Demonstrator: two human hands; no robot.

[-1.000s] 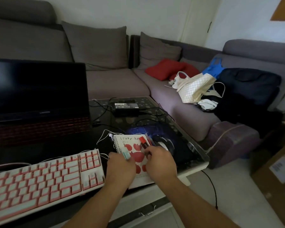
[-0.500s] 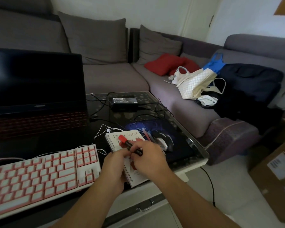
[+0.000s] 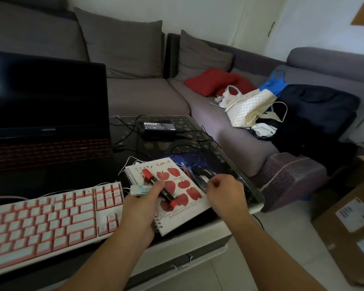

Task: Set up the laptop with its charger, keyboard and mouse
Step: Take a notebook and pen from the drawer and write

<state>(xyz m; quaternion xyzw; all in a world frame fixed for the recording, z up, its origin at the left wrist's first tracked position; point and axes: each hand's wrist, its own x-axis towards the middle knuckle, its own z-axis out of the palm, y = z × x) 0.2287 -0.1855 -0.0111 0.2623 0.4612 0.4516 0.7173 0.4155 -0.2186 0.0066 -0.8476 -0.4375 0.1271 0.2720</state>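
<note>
The open laptop point(image 3: 46, 95) stands at the left of the table with a dark screen. In front of it lies the pink and white keyboard point(image 3: 51, 219). Behind, the black charger brick point(image 3: 159, 128) lies among its cables. My left hand point(image 3: 139, 211) grips a red and black marker point(image 3: 156, 183) and a small white block point(image 3: 140, 190) over the apple notebook point(image 3: 183, 183). My right hand point(image 3: 225, 192) hovers with loosely curled fingers over the mouse point(image 3: 200, 175), which it partly hides, on the dark mouse pad point(image 3: 219, 162). I see nothing in its fingers.
Several pens point(image 3: 187, 170) lie between notebook and mouse. A grey corner sofa point(image 3: 145, 95) behind holds red cushions point(image 3: 214, 80), bags point(image 3: 248, 108) and dark clothes. Cardboard boxes point(image 3: 351, 223) stand on the floor to the right. The table's near edge has a drawer handle point(image 3: 183, 263).
The marker passed from my right hand into my left, which also keeps the white block. My right hand moved right to the mouse and pens.
</note>
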